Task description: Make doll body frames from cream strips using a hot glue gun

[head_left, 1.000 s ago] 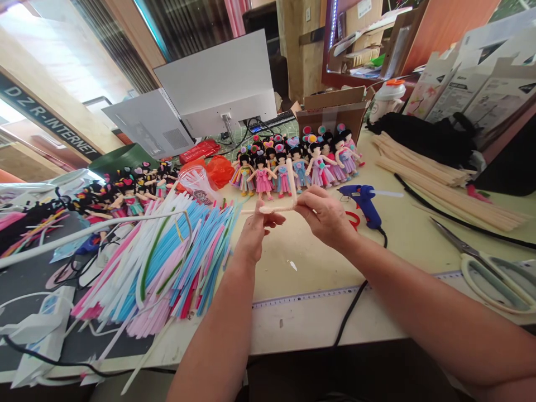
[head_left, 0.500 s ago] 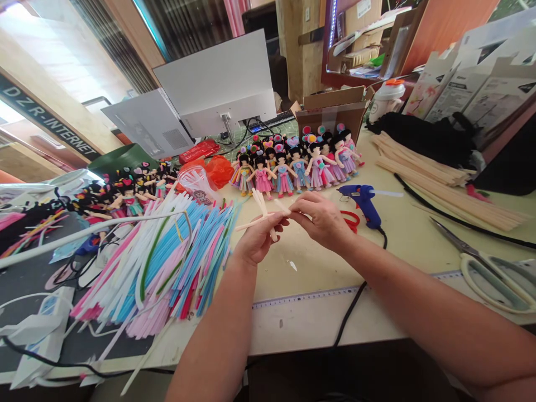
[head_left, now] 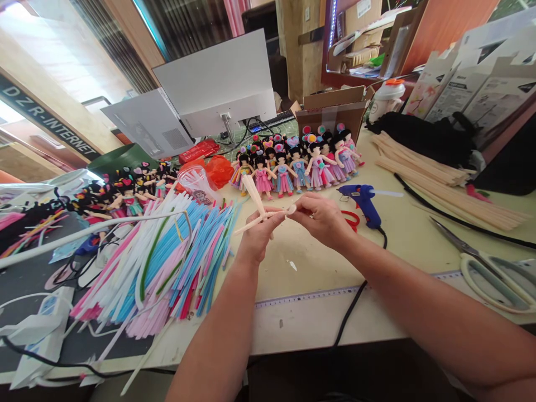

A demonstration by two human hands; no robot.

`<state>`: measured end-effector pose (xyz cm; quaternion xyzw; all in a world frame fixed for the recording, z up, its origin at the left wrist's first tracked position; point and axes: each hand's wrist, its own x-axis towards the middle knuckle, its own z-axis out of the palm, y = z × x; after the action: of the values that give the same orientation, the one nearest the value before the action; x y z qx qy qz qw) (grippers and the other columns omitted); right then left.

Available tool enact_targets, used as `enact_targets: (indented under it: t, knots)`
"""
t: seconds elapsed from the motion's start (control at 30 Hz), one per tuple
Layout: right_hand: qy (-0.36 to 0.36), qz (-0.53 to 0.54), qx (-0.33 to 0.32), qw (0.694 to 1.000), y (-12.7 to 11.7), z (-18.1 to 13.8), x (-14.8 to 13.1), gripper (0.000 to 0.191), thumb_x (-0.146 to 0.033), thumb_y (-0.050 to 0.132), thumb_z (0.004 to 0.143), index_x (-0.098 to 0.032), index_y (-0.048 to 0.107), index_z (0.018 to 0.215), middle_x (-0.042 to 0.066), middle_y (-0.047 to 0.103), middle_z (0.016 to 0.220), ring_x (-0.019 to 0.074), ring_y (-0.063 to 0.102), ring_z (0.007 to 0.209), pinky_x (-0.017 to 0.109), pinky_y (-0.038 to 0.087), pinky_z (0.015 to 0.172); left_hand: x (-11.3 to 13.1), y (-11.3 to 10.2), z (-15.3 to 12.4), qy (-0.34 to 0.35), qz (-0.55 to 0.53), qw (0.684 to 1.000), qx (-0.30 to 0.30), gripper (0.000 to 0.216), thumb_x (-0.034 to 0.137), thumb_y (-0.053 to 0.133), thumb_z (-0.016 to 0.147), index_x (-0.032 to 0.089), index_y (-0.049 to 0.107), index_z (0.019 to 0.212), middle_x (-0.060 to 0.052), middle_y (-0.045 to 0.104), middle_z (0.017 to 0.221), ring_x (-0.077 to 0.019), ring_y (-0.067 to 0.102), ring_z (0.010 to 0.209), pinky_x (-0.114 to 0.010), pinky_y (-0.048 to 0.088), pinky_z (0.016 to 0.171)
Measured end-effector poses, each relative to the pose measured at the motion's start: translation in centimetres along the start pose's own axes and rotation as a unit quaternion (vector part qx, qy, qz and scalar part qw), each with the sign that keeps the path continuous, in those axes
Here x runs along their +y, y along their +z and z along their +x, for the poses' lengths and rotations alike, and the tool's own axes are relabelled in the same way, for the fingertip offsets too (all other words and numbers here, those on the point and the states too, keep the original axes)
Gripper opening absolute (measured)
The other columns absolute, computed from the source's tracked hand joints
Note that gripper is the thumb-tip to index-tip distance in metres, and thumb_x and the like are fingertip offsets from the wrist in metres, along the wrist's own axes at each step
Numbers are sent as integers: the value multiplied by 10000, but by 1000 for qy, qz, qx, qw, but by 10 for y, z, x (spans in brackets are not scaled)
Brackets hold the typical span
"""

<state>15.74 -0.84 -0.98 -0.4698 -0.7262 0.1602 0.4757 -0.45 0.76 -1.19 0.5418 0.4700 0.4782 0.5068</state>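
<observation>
My left hand [head_left: 258, 234] is closed around a small figure of cream pipe cleaners [head_left: 253, 195], whose stems stick up and out to the left. With thumb and fingers pinched, my right hand [head_left: 320, 218] grips the figure's rounded, curled end [head_left: 291, 210]. Both hands meet above the pale table mat [head_left: 310, 262]. Behind them stand several finished pipe-cleaner dolls [head_left: 285, 167] in coloured skirts. A blue glue gun [head_left: 363, 202] lies right of my right hand, and a red-handled tool [head_left: 350, 220] is partly hidden by that hand.
Loose coloured pipe cleaners [head_left: 154, 257] cover the left side. Scissors [head_left: 481, 262] and bundles of cream pipe cleaners [head_left: 452, 190] lie at right. A ruler [head_left: 305, 297] runs along the front, crossed by a black cord [head_left: 352, 315]. A monitor [head_left: 221, 84] stands behind.
The cream figure has turned in my hands, its upright stems now closer together and leaning further left. A rounded, curled end now shows at my right fingertips.
</observation>
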Motion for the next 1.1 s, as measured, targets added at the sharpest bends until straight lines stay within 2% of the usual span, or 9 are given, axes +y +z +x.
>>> enact_targets:
  t: [0.1,0.27,0.7,0.93,1.1]
  knots:
    - [37,32,-2,999,1,1,1,231,-343,585,835,-194,588,658,11,566,670,138,482,636,282,364,606,-1,0,-1,31,35,999,1,288,433,770,605,189,692,734,7,531,608,-102,400,561,-235,269,461]
    - [100,78,-6,992,2,1,1,232,-360,598,802,-190,562,648,-8,527,616,124,439,594,279,344,577,1,1,-3,54,51,997,4,266,419,758,630,189,696,748,25,526,592,-94,385,556,-237,303,487]
    - [161,177,-32,970,3,3,-1,233,-396,592,728,-197,512,637,-31,466,582,104,383,551,272,280,515,0,3,-4,82,73,994,7,221,394,749,662,199,708,756,31,526,580,-95,378,531,-255,307,492]
    - [200,216,-48,955,3,3,1,251,-416,616,733,-182,567,657,-31,469,588,101,389,559,260,306,517,1,-1,-3,118,70,991,-1,193,373,749,680,205,703,762,14,609,647,-126,500,631,-266,402,582]
    - [218,240,-86,942,1,4,3,243,-410,626,743,-176,608,680,-19,507,613,103,428,575,261,343,538,5,-2,-5,153,86,984,-5,145,333,744,706,204,696,752,4,660,688,-143,571,675,-283,439,637]
